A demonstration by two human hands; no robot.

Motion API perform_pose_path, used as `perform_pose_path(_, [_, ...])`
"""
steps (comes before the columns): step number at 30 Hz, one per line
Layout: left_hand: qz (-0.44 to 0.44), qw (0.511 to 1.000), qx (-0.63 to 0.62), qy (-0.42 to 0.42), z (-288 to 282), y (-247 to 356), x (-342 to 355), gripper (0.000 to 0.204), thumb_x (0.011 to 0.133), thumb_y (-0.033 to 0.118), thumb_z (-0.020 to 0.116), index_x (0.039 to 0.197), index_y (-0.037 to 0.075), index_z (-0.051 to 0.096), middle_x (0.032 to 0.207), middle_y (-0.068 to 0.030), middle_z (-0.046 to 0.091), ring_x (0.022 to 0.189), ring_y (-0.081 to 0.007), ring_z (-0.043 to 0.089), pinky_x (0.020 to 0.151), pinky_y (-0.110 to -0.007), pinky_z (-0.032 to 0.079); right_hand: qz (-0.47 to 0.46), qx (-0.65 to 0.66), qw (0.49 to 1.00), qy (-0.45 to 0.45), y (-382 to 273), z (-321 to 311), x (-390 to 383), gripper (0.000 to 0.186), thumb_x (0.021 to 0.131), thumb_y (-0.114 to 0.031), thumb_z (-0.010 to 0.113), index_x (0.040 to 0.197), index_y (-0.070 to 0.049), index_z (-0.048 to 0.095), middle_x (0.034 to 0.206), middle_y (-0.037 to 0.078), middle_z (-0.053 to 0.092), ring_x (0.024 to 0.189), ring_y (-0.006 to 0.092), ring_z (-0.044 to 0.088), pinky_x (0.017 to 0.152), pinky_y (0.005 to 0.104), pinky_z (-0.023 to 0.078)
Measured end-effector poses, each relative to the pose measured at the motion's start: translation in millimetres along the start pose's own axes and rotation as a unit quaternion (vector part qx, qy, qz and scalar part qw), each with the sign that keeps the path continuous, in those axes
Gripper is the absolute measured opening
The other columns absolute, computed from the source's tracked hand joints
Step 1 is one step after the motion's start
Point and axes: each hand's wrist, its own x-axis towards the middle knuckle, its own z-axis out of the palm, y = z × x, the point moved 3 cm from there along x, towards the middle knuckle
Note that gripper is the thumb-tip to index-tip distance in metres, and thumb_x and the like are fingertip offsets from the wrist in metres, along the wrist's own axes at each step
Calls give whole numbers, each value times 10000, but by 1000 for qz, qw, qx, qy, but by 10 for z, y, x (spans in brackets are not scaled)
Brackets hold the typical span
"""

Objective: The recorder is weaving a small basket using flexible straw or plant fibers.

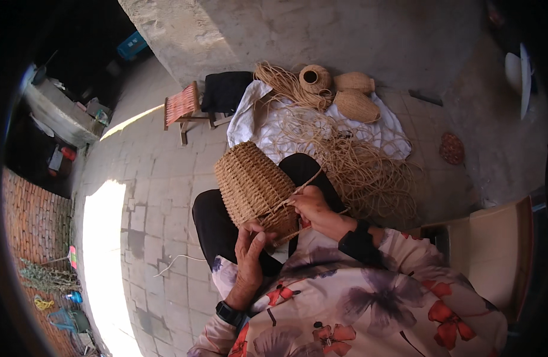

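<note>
A tan woven basket lies tilted across my dark-trousered knees, its near rim turned toward me. My left hand grips that rim at its lower left, thumb and fingers around the edge; some fingertips are hidden. At the right of the rim, my right hand pinches a strand of twisted cord. The strand stretches along the rim and up past my right knee. Part of the basket's near end is hidden by my hands.
Beyond my knees, a large tangle of cord spreads over a white cloth. Several finished-looking woven vessels sit at its far side. A folding stool stands left of a black cushion. A concrete wall rises behind.
</note>
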Motion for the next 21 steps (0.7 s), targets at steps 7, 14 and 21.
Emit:
perform_pose_path(7, [5, 996, -72, 52, -125, -102, 88, 238, 916, 303, 534, 1006, 87, 488, 1049, -36, 515, 870, -160, 617, 786, -293, 426, -72, -72, 994, -30, -36, -4, 82, 128, 829, -137, 661, 841, -27, 596, 603, 7, 525, 423, 82, 446, 373, 237, 326])
perform_pose_path(14, [-21, 993, -107, 50, -231, -150, 140, 187, 952, 298, 488, 1022, 126, 490, 1004, -12, 557, 828, -145, 629, 774, -291, 436, -2, -74, 987, -141, -315, -341, 2, 215, 833, -186, 674, 882, -4, 571, 557, 21, 511, 386, 70, 428, 339, 220, 311])
perform_pose_path(21, [-39, 991, -114, 66, -215, -158, 170, 171, 955, 271, 482, 1027, 116, 493, 990, -14, 562, 817, -143, 632, 779, -297, 448, -425, -504, 747, 86, -560, -632, 48, 198, 717, -66, 628, 900, -47, 556, 821, 101, 580, 776, 259, 585, 703, 395, 448])
